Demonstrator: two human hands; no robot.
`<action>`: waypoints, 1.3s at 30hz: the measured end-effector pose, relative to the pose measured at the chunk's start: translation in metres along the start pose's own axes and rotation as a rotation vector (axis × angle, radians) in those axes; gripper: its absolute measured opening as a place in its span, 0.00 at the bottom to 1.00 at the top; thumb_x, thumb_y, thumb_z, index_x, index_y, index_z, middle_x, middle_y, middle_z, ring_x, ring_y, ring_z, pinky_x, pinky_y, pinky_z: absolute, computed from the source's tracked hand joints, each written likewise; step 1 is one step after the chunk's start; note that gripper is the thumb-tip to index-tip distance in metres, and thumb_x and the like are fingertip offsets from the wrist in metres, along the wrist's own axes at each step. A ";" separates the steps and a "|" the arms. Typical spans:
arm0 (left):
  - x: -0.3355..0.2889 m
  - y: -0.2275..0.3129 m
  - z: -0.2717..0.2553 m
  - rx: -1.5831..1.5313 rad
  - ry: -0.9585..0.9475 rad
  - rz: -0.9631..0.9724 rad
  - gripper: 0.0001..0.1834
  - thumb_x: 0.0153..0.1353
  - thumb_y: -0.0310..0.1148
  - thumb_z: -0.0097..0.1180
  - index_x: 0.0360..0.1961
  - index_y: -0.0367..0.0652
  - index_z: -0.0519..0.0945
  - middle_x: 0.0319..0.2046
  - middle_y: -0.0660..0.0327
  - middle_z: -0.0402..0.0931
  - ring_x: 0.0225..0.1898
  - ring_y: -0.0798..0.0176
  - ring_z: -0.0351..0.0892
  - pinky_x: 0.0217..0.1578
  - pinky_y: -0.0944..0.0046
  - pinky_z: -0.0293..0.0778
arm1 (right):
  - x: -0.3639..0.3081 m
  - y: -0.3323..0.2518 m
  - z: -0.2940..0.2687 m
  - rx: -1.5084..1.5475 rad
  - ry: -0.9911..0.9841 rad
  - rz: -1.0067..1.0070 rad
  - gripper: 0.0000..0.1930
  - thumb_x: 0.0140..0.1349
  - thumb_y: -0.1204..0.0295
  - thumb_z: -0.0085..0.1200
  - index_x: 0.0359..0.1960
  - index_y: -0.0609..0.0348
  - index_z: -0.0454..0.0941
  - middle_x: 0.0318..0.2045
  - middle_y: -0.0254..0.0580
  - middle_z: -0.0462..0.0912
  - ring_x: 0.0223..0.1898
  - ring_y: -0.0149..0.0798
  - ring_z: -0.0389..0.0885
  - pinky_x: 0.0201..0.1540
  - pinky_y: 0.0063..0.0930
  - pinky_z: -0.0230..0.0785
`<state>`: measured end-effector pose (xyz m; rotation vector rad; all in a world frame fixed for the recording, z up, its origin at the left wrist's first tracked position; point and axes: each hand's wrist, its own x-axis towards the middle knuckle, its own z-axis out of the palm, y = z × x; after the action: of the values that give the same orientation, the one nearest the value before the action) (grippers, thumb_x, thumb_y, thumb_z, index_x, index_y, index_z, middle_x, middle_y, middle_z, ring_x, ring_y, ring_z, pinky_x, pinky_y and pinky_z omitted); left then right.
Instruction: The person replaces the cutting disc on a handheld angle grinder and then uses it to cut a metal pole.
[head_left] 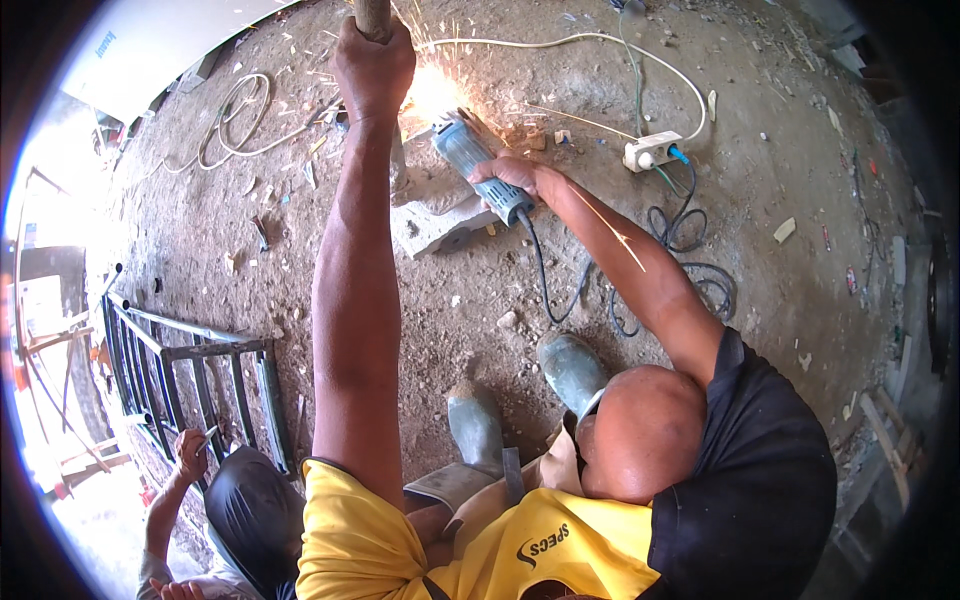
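My left hand (375,70) is wrapped round a brown, wooden-looking round handle (373,16) at the far edge of view; its far end is cut off. My right hand (508,172) grips the body of a blue angle grinder (464,150), just right of my left forearm. Bright sparks fly from the grinder's head, and the glare hides its disc and whatever it touches. Below the grinder a grey concrete block (425,238) lies on the ground. The grinder's dark cord (541,270) hangs from its rear and runs toward the right.
A white extension socket (652,151) with plugs lies on the dirt at right, its pale cable (600,37) looping behind. Coiled cord (700,268) lies near my boots (572,370). At left stands a dark metal frame (205,350), with another person's hand (190,455) beside it.
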<state>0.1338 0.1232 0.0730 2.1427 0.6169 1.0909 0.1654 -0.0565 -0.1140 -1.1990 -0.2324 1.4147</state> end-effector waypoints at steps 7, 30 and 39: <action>0.000 0.003 0.002 -0.016 0.010 0.022 0.18 0.55 0.41 0.59 0.33 0.33 0.77 0.28 0.39 0.81 0.35 0.35 0.83 0.38 0.46 0.76 | -0.009 -0.003 0.003 0.012 0.082 -0.030 0.18 0.52 0.72 0.66 0.40 0.69 0.73 0.25 0.45 0.79 0.18 0.39 0.82 0.22 0.34 0.83; 0.001 -0.005 0.001 0.005 0.044 0.029 0.19 0.55 0.43 0.60 0.33 0.35 0.79 0.24 0.48 0.81 0.29 0.46 0.84 0.34 0.51 0.76 | -0.010 0.008 0.005 0.014 0.050 -0.029 0.24 0.52 0.70 0.66 0.44 0.75 0.72 0.27 0.48 0.81 0.20 0.40 0.83 0.20 0.33 0.81; 0.001 -0.004 0.003 0.016 0.042 0.002 0.20 0.55 0.44 0.59 0.35 0.34 0.78 0.25 0.45 0.81 0.30 0.44 0.85 0.34 0.50 0.77 | -0.015 0.007 0.004 0.033 0.051 -0.043 0.23 0.51 0.73 0.66 0.45 0.76 0.71 0.26 0.51 0.81 0.20 0.41 0.84 0.20 0.35 0.81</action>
<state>0.1362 0.1255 0.0686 2.1388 0.6455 1.1384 0.1543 -0.0683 -0.1096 -1.1948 -0.1968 1.3441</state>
